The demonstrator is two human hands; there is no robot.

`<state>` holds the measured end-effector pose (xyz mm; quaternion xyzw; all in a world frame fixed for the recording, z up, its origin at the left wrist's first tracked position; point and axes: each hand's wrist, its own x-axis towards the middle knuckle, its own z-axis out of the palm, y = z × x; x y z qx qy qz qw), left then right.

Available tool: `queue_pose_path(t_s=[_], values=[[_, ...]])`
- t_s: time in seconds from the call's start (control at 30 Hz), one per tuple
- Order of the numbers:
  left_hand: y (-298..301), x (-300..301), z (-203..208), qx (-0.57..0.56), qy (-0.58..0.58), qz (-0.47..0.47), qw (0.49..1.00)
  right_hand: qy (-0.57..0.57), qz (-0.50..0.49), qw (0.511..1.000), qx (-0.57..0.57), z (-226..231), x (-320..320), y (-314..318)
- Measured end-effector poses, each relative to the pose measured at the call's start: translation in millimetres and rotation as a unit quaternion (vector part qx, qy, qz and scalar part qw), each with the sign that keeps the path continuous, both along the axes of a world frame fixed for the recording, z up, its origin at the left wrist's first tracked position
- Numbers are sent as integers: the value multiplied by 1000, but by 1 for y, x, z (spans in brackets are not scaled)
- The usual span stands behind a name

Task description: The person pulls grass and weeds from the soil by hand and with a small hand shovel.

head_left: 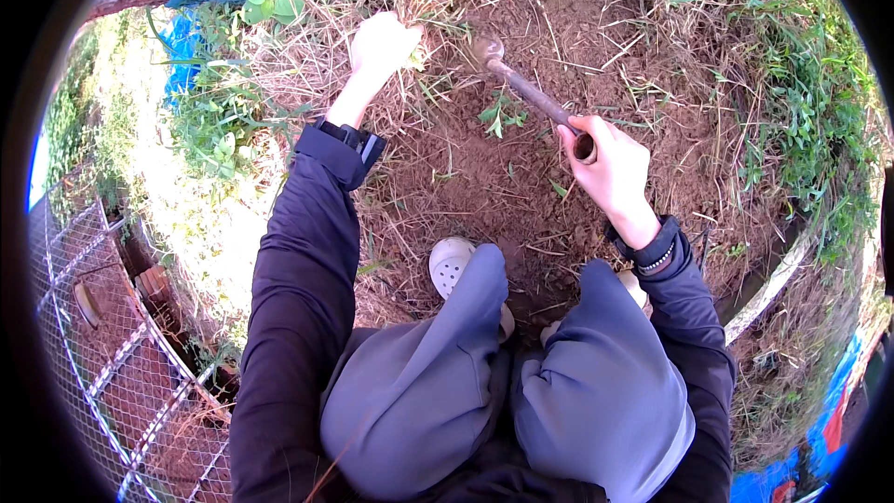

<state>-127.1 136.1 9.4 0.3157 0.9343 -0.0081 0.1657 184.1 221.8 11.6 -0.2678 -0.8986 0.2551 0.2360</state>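
Note:
My left hand (pixel 380 45) is closed round a clump of grass (pixel 424 14), partly dry and partly green, at the top of the view. In my right hand (pixel 610 168) is a rusty hand tool (pixel 535 93) with a hollow pipe handle, its open end showing by my thumb. The tool slants up and left, its head down at the reddish soil (pixel 484 168), a little right of the grass clump. The exact shape of its head is hard to make out. A small green weed (pixel 503 116) grows just below the shaft.
My knees and light clogs (pixel 451 265) are at the lower middle. A wire mesh panel (pixel 121 354) stands at the lower left, with blue sheeting (pixel 182 51) farther up. Green weeds (pixel 801 112) grow along the right, above a pale pole (pixel 773 284).

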Motion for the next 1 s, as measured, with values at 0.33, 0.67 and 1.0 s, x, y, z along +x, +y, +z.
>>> queue_pose_path(t_s=[0.33, 0.67, 1.0], values=[[15, 9, -1, 4, -19, 52, 998, -17, -65, 997, -47, 5, -50, 9], [-11, 24, -4, 11, 36, 35, 999, 19, -75, 996, -32, -6, -3, -4], [-38, 37, 27, 127, 58, 90, 986, -7, -96, 988, -121, -3, -75, 13]])
